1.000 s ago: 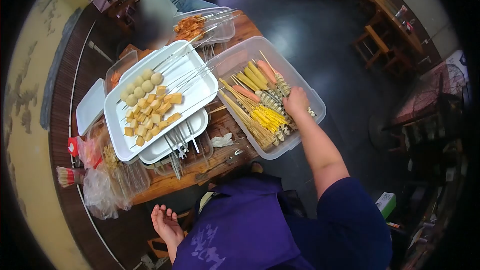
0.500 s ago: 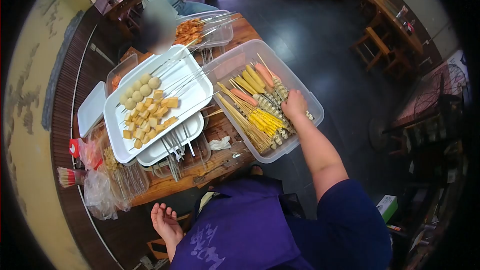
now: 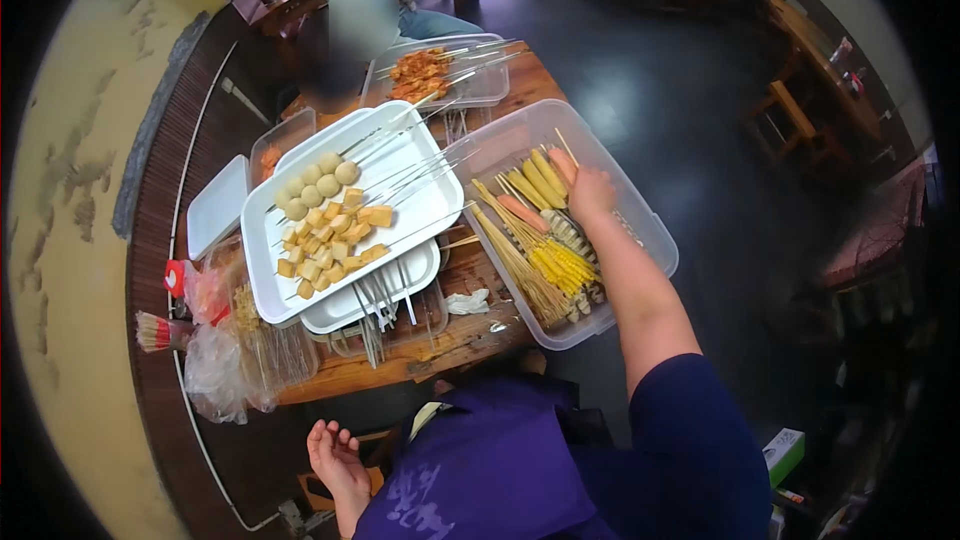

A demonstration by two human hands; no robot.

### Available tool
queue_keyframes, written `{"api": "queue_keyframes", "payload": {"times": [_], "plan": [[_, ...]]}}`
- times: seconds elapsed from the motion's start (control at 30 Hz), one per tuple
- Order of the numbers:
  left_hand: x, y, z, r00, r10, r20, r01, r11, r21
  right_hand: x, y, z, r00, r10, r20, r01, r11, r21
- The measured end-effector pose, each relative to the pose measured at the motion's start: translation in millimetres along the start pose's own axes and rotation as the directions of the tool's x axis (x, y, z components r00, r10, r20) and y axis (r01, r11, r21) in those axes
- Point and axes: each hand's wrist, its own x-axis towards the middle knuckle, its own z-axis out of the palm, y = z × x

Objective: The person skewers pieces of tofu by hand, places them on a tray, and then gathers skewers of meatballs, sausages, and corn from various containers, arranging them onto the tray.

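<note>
My right hand [image 3: 593,192] is inside a clear plastic bin [image 3: 655,240], at the far end of the skewers. Its fingers look curled beside a pink sausage [image 3: 564,167] on a wooden stick; what they grip, if anything, is hidden. The bin also holds yellow corn skewers [image 3: 562,265], pale yellow rolls [image 3: 543,178] and striped grey-white pieces [image 3: 570,233], partly covered by my hand and forearm. My left hand [image 3: 338,465] hangs palm-up, low in front of the purple apron [image 3: 490,460], its fingers loosely bent and apart with nothing in them.
On the wooden table [image 3: 400,370], a white tray [image 3: 440,165] carries balls and tan cubes on skewers. Behind it sits a bin of reddish skewered meat [image 3: 418,75]. Metal skewers [image 3: 372,315] jut out below the tray. A seated person [image 3: 365,5] is beyond the table.
My right hand has moved up the bin, from the striped pieces towards the sausages. My left hand stays low with its fingers bent. The view has shifted slightly.
</note>
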Motion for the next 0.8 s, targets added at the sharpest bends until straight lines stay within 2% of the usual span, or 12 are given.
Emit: {"api": "queue_keyframes", "payload": {"times": [0.07,0.17,0.27,0.37,0.47,0.63,0.77,0.8], "plan": [[-6,-3,-1,1.000,-0.010,-0.003,0.010,1.000,0.003,-1,-7,2,0.997,0.035,-0.062,-0.038,0.998,-0.055],[-15,-7,0,0.999,-0.046,-0.018,0.046,0.999,0.014,-5,-10,-5,0.996,0.000,-0.090,-0.002,1.000,-0.029],[-16,-9,3,0.999,-0.048,-0.006,0.048,0.999,0.025,-6,-15,-18,0.999,0.023,-0.022,-0.023,1.000,0.005],[-17,-8,8,0.999,-0.053,0.005,0.052,0.998,0.023,-15,-36,-58,0.988,0.102,0.116,-0.108,0.993,0.039],[-17,-4,11,0.997,-0.072,0.033,0.071,0.997,0.042,-5,-41,-63,0.958,0.185,0.218,-0.222,0.962,0.159],[-15,-1,5,0.998,-0.033,0.047,0.031,0.999,0.039,11,-36,-40,0.966,0.198,0.166,-0.217,0.971,0.100],[-17,-3,-3,1.000,-0.032,0.001,0.032,0.999,0.021,14,-34,-38,0.972,0.182,0.150,-0.193,0.979,0.062],[-16,-4,-6,1.000,-0.030,0.000,0.030,0.999,0.016,11,-32,-41,0.973,0.129,0.190,-0.142,0.988,0.059]]}}
